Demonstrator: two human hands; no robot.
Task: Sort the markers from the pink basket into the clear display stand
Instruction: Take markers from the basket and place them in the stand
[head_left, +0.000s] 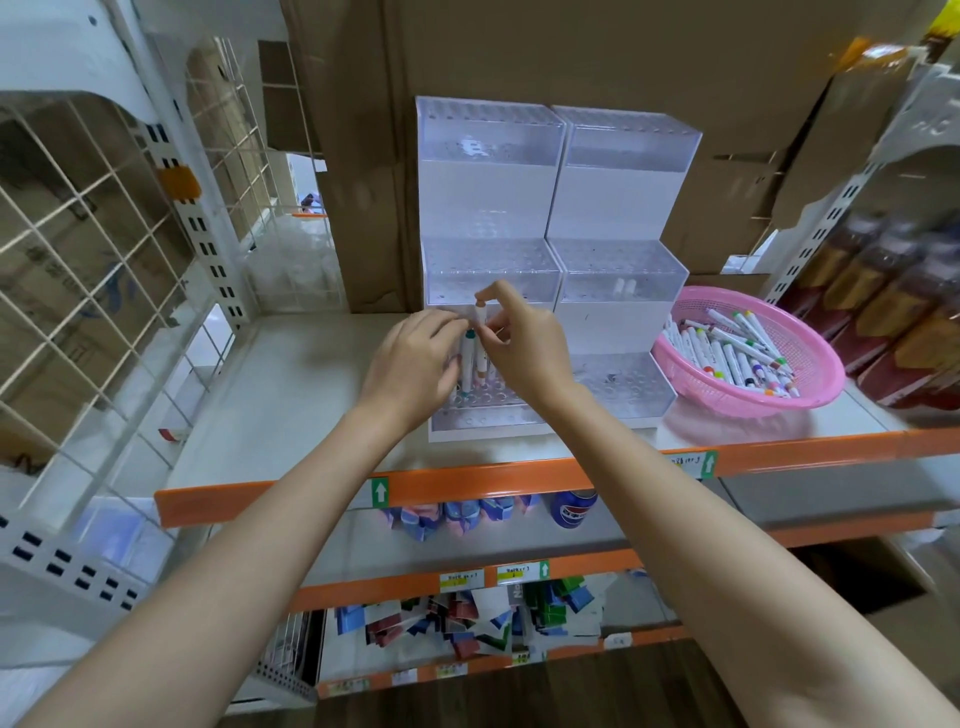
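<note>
Right hand (524, 338): thumb and fingers pinched on a white marker (481, 325), forefinger tip on its top cap. Marker upright, over the front tier of the left clear display stand (488, 171). Left hand (415, 364): fingers curled in against a teal-capped marker (470, 358) just beside the held one, upright in the front tier; real grip or mere touch, cannot tell. Fingertips of both hands nearly meeting at the white marker. More white barrels behind the left fingers, too hidden to count.

Second clear display stand (623, 187) touching the first on its right side, same three stepped tiers with rows of holes. Two white markers (626, 286) upright in its middle tier. Both stands near the middle of the shelf (291, 389), backs toward the rear edge.

Pink basket (748, 402) just beside the right stand, toward the shelf's right end, near the front edge. Loose markers (727, 353) heaped inside, white bodies, caps of mixed colours.

Shelf surface pale grey, front edge an orange strip (467, 486) with green arrow labels (380, 491). Brown cardboard boxes (571, 52) along the rear edge, behind the stands. White wire grid panel (78, 260) at the left end. Dark bottles (893, 312) past the right end. Below: two more orange-edged shelves, a blue can (574, 506), small packets (457, 618), yellow price tags (511, 571).
</note>
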